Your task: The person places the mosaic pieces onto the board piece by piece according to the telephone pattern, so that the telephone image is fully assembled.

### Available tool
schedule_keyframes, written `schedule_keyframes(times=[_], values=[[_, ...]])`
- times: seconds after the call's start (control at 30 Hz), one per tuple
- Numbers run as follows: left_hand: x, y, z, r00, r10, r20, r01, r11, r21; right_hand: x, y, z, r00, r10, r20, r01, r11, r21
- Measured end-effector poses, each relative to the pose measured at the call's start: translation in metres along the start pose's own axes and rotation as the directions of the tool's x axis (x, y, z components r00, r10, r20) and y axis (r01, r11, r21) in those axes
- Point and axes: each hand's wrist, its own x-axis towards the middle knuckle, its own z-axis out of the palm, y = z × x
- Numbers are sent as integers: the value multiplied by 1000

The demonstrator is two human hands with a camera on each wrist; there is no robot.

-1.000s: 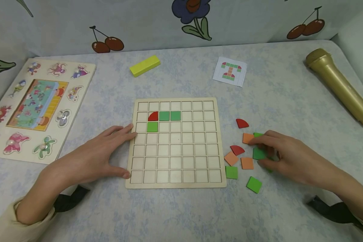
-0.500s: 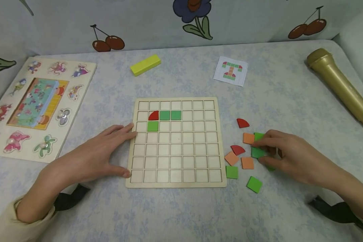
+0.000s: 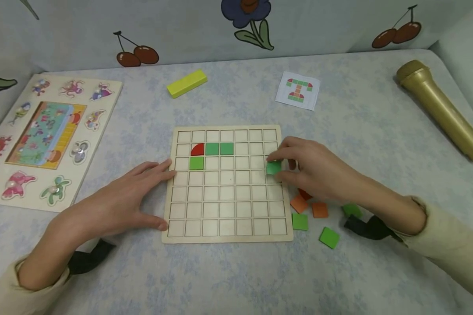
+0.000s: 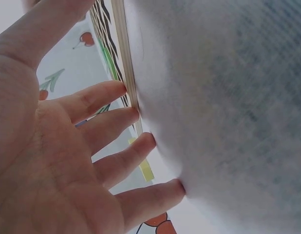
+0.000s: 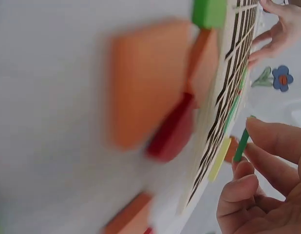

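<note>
A wooden grid board [image 3: 224, 239] lies on the table, holding a red quarter-circle tile [image 3: 197, 149] and several green square tiles [image 3: 212, 149] near its upper left. My left hand [image 3: 118, 203] rests at the board's left edge, fingers spread; in the left wrist view its fingertips [image 4: 120, 88] touch the board's side. Over the board's right edge, my right hand [image 3: 315, 168] pinches a green square tile [image 3: 273, 168] between thumb and fingers; the right wrist view shows this tile [image 5: 242, 145] edge-on, lifted. Loose orange tiles [image 3: 320, 210] and green tiles lie right of the board, some hidden under the right arm.
A picture card [image 3: 298, 91] with a tile pattern lies behind the board. A yellow block [image 3: 187, 83] sits at the back. To the left is an animal peg puzzle [image 3: 55, 140]; a gold microphone [image 3: 441, 111] lies at the far right. A wall borders the table's back.
My right hand has left the loose tiles and moved left to the board's right edge, carrying a green square tile. The left hand stays at the board's left edge.
</note>
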Motion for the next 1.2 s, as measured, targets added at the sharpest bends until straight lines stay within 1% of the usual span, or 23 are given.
schedule_keyframes(times=[0.13,0.23,0.33,0.47,0.63,0.77,1.03,1.2], values=[[1,0,0,1000,-1,6,1,1000,-1,28,-9,2,1000,-16,5,16,1000,-3],[1,0,0,1000,-2,7,2,1000,2,45,-13,3,1000,-30,6,31,999,-33],[1,-1,0,1000,1,6,-1,1000,2,59,-14,5,999,-37,14,38,998,-46],[1,-1,0,1000,5,2,-5,1000,-4,72,-12,8,999,-43,26,44,997,-59],[0,-1,-1,1000,4,-3,-4,1000,-6,80,-11,11,999,-36,29,38,997,-66],[0,0,0,1000,4,-2,-4,1000,-6,83,-12,13,999,-33,33,35,997,-75],[0,-1,0,1000,0,-1,0,1000,-5,83,-11,14,999,-18,40,21,998,-65],[-1,-1,0,1000,1,0,-1,1000,-12,83,-9,15,999,-27,43,29,998,-53]])
